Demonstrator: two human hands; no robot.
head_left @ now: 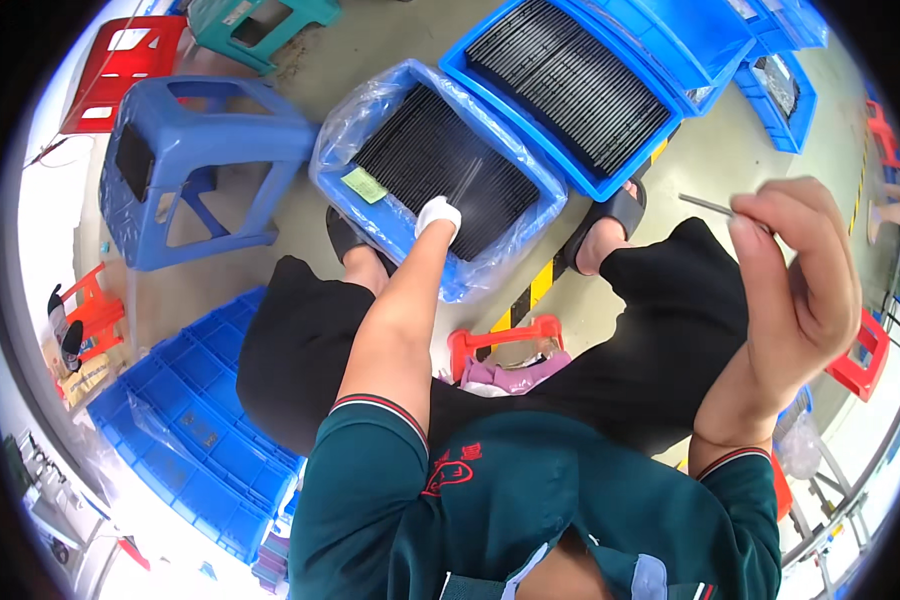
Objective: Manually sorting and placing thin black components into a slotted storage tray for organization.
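My left hand, in a white glove, reaches down into a blue crate lined with clear plastic. Rows of thin black strips fill this crate. The gloved fingers look closed over the strips beside a greyish, blurred line; what they grip is hidden. A yellow-green paper label lies at the crate's left side. Raised at the right, my bare right hand pinches a thin grey metal rod between thumb and forefinger. The rod's tip points left, away from the crates.
Another blue crate with dark strips stands behind to the right. A blue stool stands left of the lined crate. Stacked blue crates lie at lower left. Between my legs is a red stool with pink cloth. Yellow-black tape marks the floor.
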